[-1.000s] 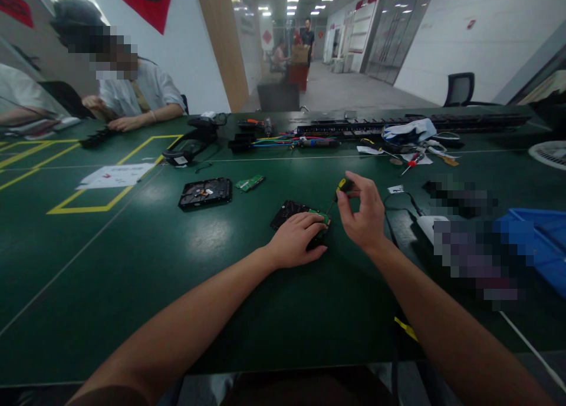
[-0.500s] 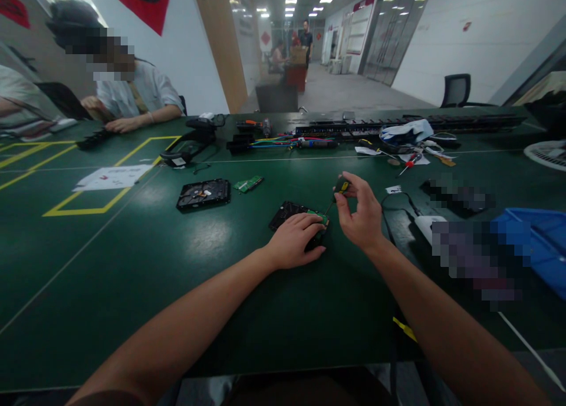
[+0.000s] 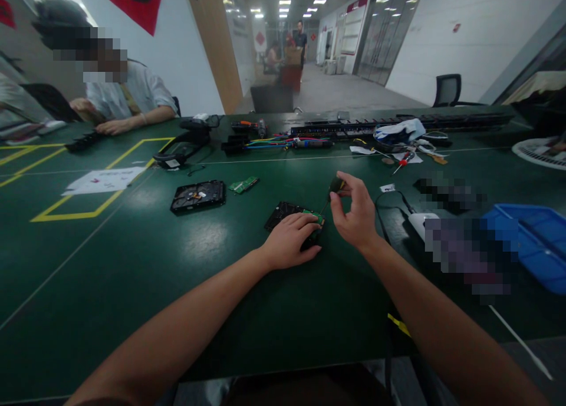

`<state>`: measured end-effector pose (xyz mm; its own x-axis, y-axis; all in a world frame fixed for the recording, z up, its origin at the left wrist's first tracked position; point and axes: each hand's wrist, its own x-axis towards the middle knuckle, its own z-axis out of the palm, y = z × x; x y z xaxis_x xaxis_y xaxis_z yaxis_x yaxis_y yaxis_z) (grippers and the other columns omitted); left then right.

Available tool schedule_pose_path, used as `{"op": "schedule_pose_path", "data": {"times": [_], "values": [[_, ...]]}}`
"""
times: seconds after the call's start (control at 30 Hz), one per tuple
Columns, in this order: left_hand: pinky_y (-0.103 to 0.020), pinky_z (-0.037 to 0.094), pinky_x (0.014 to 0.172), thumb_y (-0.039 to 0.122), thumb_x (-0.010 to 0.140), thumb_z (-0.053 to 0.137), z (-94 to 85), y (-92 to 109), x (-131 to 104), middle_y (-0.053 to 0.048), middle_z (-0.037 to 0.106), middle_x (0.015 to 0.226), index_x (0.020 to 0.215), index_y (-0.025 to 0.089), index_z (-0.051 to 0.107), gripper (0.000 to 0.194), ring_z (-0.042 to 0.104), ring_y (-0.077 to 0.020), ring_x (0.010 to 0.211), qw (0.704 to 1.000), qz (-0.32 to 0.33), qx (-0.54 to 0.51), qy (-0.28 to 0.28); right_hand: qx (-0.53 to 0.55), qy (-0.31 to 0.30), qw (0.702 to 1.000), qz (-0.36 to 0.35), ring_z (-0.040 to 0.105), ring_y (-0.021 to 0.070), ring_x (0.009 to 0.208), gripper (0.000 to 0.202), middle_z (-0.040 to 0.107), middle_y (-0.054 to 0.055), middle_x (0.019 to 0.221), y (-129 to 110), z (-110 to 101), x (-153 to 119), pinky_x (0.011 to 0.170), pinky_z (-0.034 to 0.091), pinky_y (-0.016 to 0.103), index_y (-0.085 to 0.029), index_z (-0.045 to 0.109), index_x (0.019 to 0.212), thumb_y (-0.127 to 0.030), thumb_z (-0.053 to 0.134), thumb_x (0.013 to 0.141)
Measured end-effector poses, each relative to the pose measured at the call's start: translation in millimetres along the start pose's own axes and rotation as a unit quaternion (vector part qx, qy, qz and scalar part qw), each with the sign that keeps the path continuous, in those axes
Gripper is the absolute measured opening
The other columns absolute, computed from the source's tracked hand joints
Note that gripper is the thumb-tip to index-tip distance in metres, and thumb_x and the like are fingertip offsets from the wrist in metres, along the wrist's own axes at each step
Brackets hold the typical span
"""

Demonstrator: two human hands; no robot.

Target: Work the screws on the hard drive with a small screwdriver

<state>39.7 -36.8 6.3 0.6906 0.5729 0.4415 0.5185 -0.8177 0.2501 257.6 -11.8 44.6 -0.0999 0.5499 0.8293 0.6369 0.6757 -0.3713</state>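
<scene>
My left hand [image 3: 289, 242] lies over a black hard drive [image 3: 279, 213], its fingers and thumb gripping the drive against the green table. A strip of green circuit board [image 3: 319, 219] shows on the drive's right end beside my fingertips; the rest is covered by the hand. Between the thumb and fingers of my right hand [image 3: 357, 214] is a small screwdriver [image 3: 336, 185] with a dark handle. Its thin shaft slants down to the board's edge; the tip is too small to make out. To the left lie a second hard drive [image 3: 197, 197] and a loose green circuit board [image 3: 243, 185].
Cables and tools [image 3: 276, 144] stretch along the back of the table [image 3: 212, 312]. A red screwdriver [image 3: 401, 163] lies at back right. On the right are a white cabled device [image 3: 422, 222] and a blue tray [image 3: 535, 241]. A co-worker [image 3: 128, 99] sits at far left.
The view has swung slightly, shifting everything a little to the left. The screwdriver handle looks turned, with less of its yellow mark showing. Both hands stay in place on the drive and screwdriver.
</scene>
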Motion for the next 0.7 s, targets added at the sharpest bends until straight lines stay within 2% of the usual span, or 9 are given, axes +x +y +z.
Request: {"op": "schedule_pose_path", "data": {"times": [0.13,0.3,0.43,0.6,0.7], "values": [[-0.054,0.047,0.119,0.044,0.095,0.068,-2.3,1.1,0.5,-0.013,0.062,0.146,0.134,0.021,0.061,0.046,0.059,-0.0322,0.137,1.0,0.0,0.003,0.0,0.006,-0.002,1.0,-0.001,0.067,0.0251,0.106,0.055,0.063,0.011,0.133,-1.1,-0.9,0.3,0.087,0.065,0.046,-0.031,0.047,0.15,-0.02,0.06,0.098],[-0.054,0.047,0.12,0.044,0.095,0.069,-2.2,0.8,0.5,-0.014,0.062,0.146,0.137,0.02,0.06,0.049,0.059,-0.0323,0.137,1.0,0.002,0.001,0.0,-0.01,0.022,1.0,-0.014,0.063,0.0256,0.108,0.05,0.062,0.008,0.122,-5.3,-4.3,4.1,0.08,0.064,0.042,-0.034,0.054,0.141,-0.023,0.069,0.095],[-0.054,0.046,0.12,0.044,0.094,0.07,-1.4,0.5,0.2,-0.014,0.062,0.146,0.136,0.021,0.061,0.048,0.058,-0.0325,0.138,1.0,-0.003,-0.005,-0.001,-0.003,0.021,1.0,-0.011,0.066,0.0244,0.104,0.051,0.064,0.008,0.127,-3.9,-3.6,3.5,0.079,0.064,0.042,-0.033,0.052,0.144,-0.02,0.065,0.097],[-0.053,0.046,0.12,0.045,0.095,0.069,-0.1,-0.4,-0.3,-0.014,0.062,0.147,0.136,0.02,0.061,0.048,0.058,-0.0322,0.138,1.0,-0.004,0.001,-0.004,0.003,0.004,1.0,-0.009,0.068,0.0244,0.104,0.054,0.064,0.01,0.134,-2.9,-1.9,1.0,0.088,0.064,0.046,-0.031,0.048,0.15,-0.016,0.058,0.099],[-0.054,0.047,0.119,0.045,0.095,0.069,0.8,-0.9,-0.2,-0.014,0.063,0.145,0.136,0.02,0.061,0.049,0.059,-0.0326,0.136,1.0,-0.005,-0.001,-0.003,0.009,0.007,1.0,-0.015,0.067,0.0249,0.108,0.053,0.063,0.01,0.133,-4.2,-2.7,1.8,0.085,0.065,0.044,-0.032,0.05,0.148,-0.018,0.061,0.098]]}}
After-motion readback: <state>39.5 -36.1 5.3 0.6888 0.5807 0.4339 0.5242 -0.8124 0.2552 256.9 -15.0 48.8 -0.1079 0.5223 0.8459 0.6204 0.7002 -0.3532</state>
